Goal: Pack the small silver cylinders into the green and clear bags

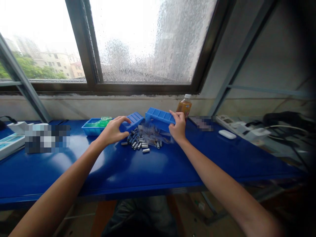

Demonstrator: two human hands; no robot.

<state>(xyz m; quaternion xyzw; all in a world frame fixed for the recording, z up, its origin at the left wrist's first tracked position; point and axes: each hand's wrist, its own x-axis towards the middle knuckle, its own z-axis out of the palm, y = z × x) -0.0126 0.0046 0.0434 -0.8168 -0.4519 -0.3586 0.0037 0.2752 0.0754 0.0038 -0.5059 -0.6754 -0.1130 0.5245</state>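
Blue plastic trays, two, head view. I have the left hand's (115,131) fingers clamped on the left tray (134,121), tilted, at 11 o'clock of the metal cylinders (140,141); the right hand's (178,127) fingers clamp the right tray (161,119), tilted, at 1 o'clock. Clear plastic (154,133) lies against the cylinders on the tabletop (118,174). Bottle (184,106): 2 o'clock. Bin (92,131) with green material (101,123): 10 o'clock.

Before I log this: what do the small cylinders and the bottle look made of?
Cylinders: probably metal, smooth and silvery, from their bright highlights. Bottle: likely clear plastic, glossy; amber contents show through, under a white cap.
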